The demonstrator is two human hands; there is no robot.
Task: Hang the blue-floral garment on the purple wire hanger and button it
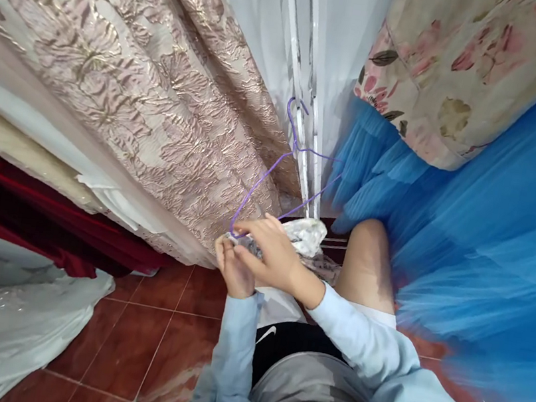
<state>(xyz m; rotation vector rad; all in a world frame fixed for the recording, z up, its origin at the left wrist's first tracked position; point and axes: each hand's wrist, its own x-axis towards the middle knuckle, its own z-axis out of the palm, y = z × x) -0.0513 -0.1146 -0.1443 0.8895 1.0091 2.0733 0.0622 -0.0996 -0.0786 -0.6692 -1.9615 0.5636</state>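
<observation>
A thin purple clothes hanger (pixel 264 177) is tilted in front of me, its hook pointing away. A white patterned garment (pixel 309 235) lies bunched along its lower side, partly hidden by my hands. My left hand (pixel 236 269) is closed around the hanger's left corner, with cloth at its fingers. Across it reaches my right hand (pixel 275 250), its fingertips pinching at the same corner where cloth meets hanger. The exact grip of the fingers is partly covered.
Pink-gold brocade gowns (pixel 116 71) hang close on the left, with dark red cloth (pixel 20 204) and a white gown (pixel 1 329) beyond. To the right are a floral dress (pixel 433 71) and blue tulle (pixel 486 227). White rails (pixel 296 64) stand ahead over red floor tiles (pixel 136 342).
</observation>
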